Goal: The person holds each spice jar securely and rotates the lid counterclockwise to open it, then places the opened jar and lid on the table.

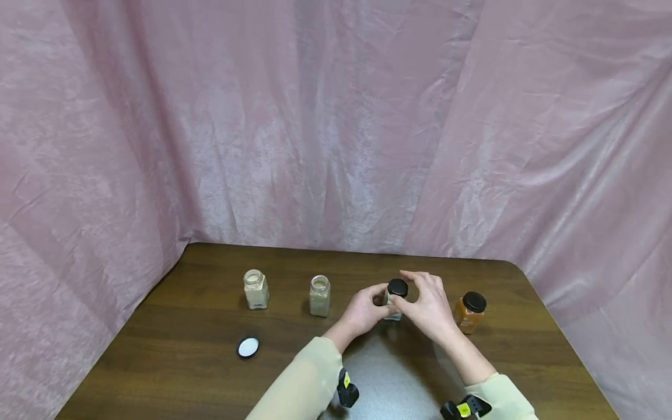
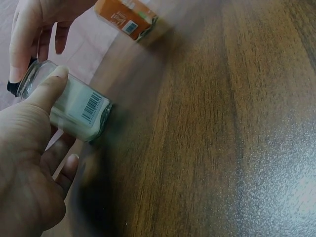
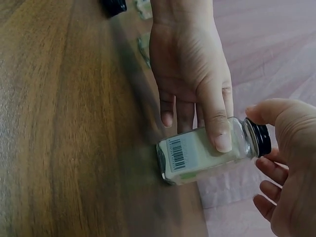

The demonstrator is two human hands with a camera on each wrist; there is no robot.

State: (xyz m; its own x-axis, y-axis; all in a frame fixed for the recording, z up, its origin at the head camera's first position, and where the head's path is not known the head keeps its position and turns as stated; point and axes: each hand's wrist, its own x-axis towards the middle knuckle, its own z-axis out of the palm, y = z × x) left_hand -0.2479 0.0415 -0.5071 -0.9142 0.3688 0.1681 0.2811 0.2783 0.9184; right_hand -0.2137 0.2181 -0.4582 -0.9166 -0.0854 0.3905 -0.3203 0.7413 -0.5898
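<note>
A glass spice jar with pale contents and a barcode label stands on the table between both hands. My left hand grips its body, the thumb lying across the label in the left wrist view. Up top, my right hand pinches the black lid between thumb and fingers. The lid sits on the jar's neck; whether it is loose I cannot tell. To the right of that hand is a jar of orange spice with a black lid on.
Two uncapped jars of pale powder, a left one and a nearer one, stand left of the hands. A loose black lid lies with its white inside up on the brown table. Pink curtain hangs behind.
</note>
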